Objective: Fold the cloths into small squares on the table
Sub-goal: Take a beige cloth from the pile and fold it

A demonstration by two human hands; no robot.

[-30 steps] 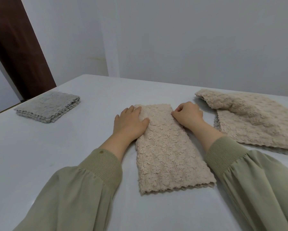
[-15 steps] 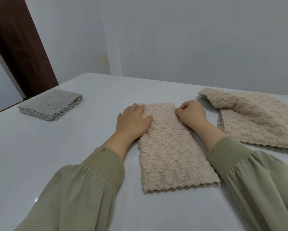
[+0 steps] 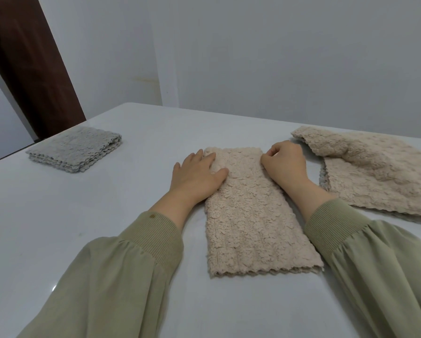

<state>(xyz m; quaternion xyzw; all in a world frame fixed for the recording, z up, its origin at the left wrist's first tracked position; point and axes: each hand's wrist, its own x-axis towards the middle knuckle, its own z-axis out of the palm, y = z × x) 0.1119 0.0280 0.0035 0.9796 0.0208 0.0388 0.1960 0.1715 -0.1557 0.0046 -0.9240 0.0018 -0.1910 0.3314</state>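
The beige cloth [image 3: 248, 215], folded to a strip, lies in the middle of the table [image 3: 58, 215], its near end free. At its far end your left hand [image 3: 194, 176] rests flat on the left corner; your right hand [image 3: 285, 164] pinches the right corner. Neither has moved: expect the cross-fold next.

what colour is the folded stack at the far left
The folded stack is grey, clearest in the head view.
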